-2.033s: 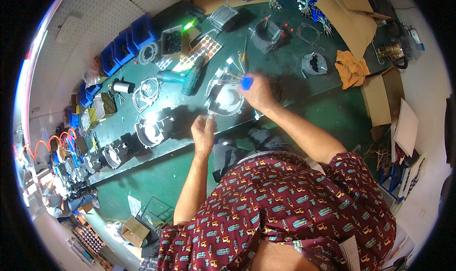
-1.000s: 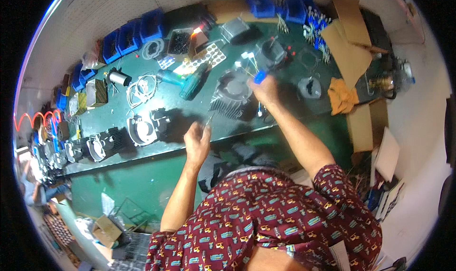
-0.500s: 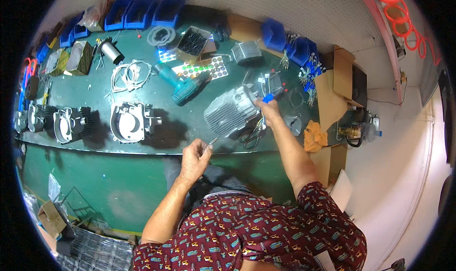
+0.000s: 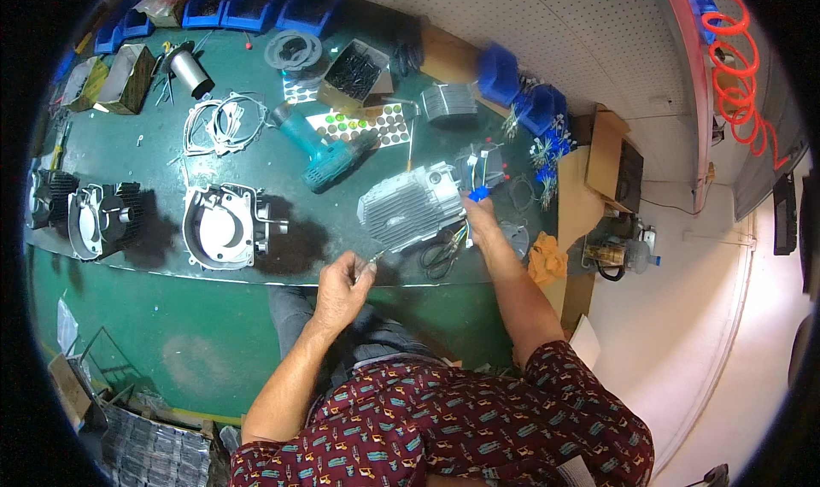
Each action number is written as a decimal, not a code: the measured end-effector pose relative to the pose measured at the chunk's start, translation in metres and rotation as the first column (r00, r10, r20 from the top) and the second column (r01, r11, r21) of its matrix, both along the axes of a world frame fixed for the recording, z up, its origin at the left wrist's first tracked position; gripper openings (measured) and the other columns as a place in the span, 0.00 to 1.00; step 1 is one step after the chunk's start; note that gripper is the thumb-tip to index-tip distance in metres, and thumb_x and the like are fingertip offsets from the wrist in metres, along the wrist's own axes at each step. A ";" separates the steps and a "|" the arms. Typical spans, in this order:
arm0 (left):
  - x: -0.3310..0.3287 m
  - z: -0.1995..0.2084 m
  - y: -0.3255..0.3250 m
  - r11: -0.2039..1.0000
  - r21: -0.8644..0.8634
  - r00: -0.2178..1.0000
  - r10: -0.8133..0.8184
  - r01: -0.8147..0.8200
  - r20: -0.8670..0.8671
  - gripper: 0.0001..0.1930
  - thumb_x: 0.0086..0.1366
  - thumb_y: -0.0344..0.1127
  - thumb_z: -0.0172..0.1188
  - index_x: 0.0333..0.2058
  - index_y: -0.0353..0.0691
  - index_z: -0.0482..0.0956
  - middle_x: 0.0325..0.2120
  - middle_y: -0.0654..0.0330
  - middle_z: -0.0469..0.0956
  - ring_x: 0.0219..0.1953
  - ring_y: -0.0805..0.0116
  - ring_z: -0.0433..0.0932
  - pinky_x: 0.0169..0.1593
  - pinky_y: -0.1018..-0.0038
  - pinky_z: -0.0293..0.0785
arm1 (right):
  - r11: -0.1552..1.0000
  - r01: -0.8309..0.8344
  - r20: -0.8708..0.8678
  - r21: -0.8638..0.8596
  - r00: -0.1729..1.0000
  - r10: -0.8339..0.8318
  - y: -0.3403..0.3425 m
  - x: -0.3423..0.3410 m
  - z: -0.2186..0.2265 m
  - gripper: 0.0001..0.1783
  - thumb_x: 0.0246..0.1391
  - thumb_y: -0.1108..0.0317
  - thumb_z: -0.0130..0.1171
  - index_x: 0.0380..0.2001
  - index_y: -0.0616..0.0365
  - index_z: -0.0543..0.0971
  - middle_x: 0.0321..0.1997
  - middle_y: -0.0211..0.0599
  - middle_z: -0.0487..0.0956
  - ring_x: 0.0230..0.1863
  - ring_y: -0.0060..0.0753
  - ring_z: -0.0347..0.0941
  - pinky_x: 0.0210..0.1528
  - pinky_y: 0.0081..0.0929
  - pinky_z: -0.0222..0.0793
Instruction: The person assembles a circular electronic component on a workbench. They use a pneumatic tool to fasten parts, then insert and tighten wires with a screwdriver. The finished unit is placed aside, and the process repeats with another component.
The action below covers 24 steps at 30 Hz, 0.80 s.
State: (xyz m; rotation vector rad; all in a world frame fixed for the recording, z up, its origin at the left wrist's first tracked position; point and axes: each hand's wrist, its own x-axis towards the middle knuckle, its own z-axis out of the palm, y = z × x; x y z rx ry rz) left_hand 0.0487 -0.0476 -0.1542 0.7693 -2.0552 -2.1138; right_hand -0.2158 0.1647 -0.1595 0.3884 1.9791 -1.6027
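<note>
On the dark green workbench point(image 4: 111, 149), near its front edge, lies a pale grey, block-shaped metal housing with ribbed fins point(image 4: 408, 207). It should be heavy and stiff; its long sides look best for a two-handed hold, away from the fins' thin edges. At its right end, the right hand point(image 4: 484, 218) grips a small bright-blue piece point(image 4: 479, 194) among thin coloured wires point(image 4: 459, 235), probably light, limp and easily strained. Near the housing's lower-left corner, the left hand point(image 4: 343, 284) pinches a slim silvery piece point(image 4: 376, 257), perhaps a tool's tip; curled fingers hide the rest. The housing's underside is hidden.
</note>
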 end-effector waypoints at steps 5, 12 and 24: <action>-0.007 0.004 -0.006 0.999 0.027 0.999 -0.027 0.026 0.029 0.13 0.64 0.35 0.65 0.27 0.34 0.74 0.15 0.60 0.71 0.20 0.74 0.68 0.26 0.70 0.66 | 0.998 0.027 0.007 -0.061 1.000 -0.027 0.001 0.003 -0.001 0.07 0.55 0.71 0.69 0.34 0.62 0.82 0.30 0.35 0.83 0.27 0.30 0.80 0.28 0.30 0.77; -0.015 0.014 -0.011 0.998 0.037 0.998 -0.058 0.057 0.018 0.10 0.66 0.32 0.62 0.28 0.33 0.75 0.18 0.68 0.68 0.23 0.80 0.63 0.28 0.75 0.64 | 0.993 0.003 -0.164 0.117 0.986 0.017 0.014 0.008 -0.016 0.13 0.52 0.71 0.70 0.41 0.65 0.82 0.34 0.34 0.82 0.32 0.27 0.78 0.35 0.29 0.73; -0.001 0.028 -0.006 0.998 -0.024 0.998 0.058 -0.057 0.013 0.09 0.70 0.33 0.60 0.32 0.32 0.77 0.20 0.67 0.71 0.25 0.80 0.65 0.28 0.76 0.65 | 0.943 -0.057 -0.497 0.329 0.838 0.224 -0.036 0.090 0.041 0.06 0.51 0.72 0.69 0.31 0.62 0.82 0.22 0.26 0.78 0.25 0.17 0.73 0.31 0.23 0.69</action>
